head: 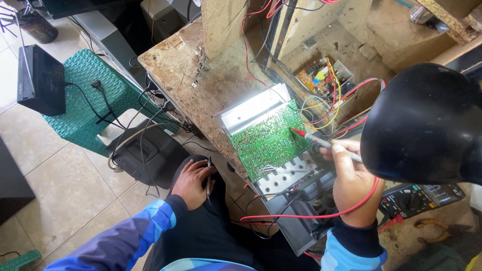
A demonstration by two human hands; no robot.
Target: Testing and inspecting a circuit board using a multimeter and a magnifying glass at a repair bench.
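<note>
A green circuit board (265, 140) stands tilted against the worn workbench (191, 75), fixed to a silver metal plate (256, 108). My right hand (351, 180) grips a red multimeter probe (314, 139), its tip touching the board's right side; a red lead (311, 216) loops below the wrist. My left hand (193, 181) rests on my dark-clad knee and holds the black probe (209, 176) pointing down. A multimeter (419, 198) lies on the bench to the right of my right hand.
A black lamp shade (427, 123) hangs close at the right and hides part of the bench. A second small board with yellow and red wires (324, 83) sits behind. A teal plastic stool (95, 95) carries a black box (42, 80). Pliers (434, 226) lie near the meter.
</note>
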